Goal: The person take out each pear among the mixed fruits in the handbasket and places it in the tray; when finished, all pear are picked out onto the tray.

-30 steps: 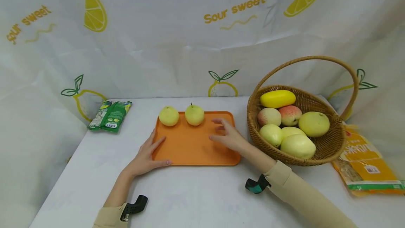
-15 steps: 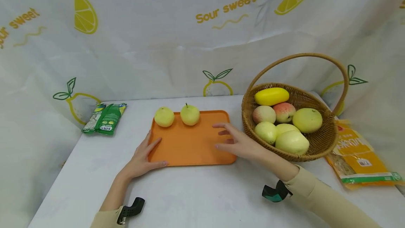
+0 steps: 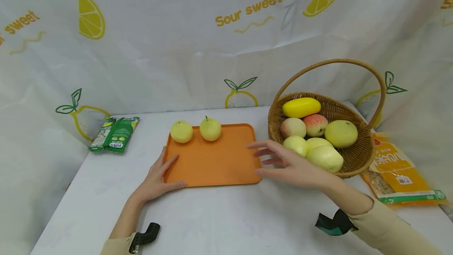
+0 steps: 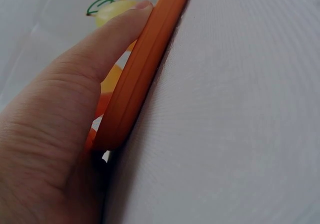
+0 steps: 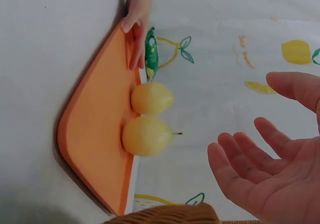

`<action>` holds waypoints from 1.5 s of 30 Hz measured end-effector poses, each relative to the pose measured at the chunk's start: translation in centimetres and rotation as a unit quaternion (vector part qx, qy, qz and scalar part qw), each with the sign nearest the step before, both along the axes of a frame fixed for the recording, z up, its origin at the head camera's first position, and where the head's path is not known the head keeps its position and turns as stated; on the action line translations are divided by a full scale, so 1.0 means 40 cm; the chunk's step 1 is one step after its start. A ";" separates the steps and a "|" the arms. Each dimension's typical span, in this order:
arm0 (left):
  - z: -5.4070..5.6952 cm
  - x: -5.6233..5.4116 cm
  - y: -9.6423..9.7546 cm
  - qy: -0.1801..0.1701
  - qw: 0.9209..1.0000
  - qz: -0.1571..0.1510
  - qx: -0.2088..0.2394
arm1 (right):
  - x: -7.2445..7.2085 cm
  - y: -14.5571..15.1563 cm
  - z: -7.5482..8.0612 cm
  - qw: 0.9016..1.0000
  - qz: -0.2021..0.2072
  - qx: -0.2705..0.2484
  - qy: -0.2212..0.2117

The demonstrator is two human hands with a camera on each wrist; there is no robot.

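Observation:
An orange tray (image 3: 212,164) lies on the white table. At its back left sit two pale yellow fruits: a pear (image 3: 210,130) with a stem, and a rounder fruit (image 3: 181,132) beside it. My left hand (image 3: 153,180) rests at the tray's front left corner, fingers spread along the left edge. Its thumb (image 4: 115,37) lies along the front rim in the left wrist view. Above the tray's right edge, close to the wicker basket (image 3: 366,156), my right hand (image 3: 290,166) hovers with fingers loosely bent and nothing between them.
The basket, with a tall arched handle, holds a long yellow fruit (image 3: 301,108), two peaches (image 3: 315,125) and several pale yellow-green fruits (image 3: 341,133). A green snack packet (image 3: 115,134) lies at the back left, an orange food bag (image 3: 400,176) right of the basket.
My right hand has drawn back to the right, from over the tray to its right edge near the basket. My left hand stays on the tray corner; the view has shifted slightly.

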State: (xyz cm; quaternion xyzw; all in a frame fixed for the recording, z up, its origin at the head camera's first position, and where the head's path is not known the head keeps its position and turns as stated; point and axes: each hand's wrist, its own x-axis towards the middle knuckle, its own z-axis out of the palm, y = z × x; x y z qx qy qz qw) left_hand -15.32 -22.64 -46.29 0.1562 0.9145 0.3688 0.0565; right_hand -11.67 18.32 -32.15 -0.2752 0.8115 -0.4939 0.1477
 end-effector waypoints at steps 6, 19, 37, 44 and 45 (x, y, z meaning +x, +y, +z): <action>0.001 0.003 0.000 -0.006 1.000 0.005 -0.001 | -0.002 0.069 0.044 0.998 -0.008 0.018 0.065; 0.003 0.001 -0.002 -0.006 1.000 0.002 -0.004 | -0.050 0.229 0.065 0.969 -0.024 0.170 0.176; 0.000 0.004 0.000 -0.009 1.000 0.006 -0.002 | -0.114 0.313 0.091 0.921 0.075 0.381 0.023; -0.002 0.005 0.000 -0.008 1.000 0.007 -0.001 | -0.131 0.308 0.085 0.906 0.093 0.412 -0.022; -0.002 0.004 0.000 -0.008 1.000 0.007 -0.001 | -0.134 0.305 0.085 0.905 0.096 0.414 -0.024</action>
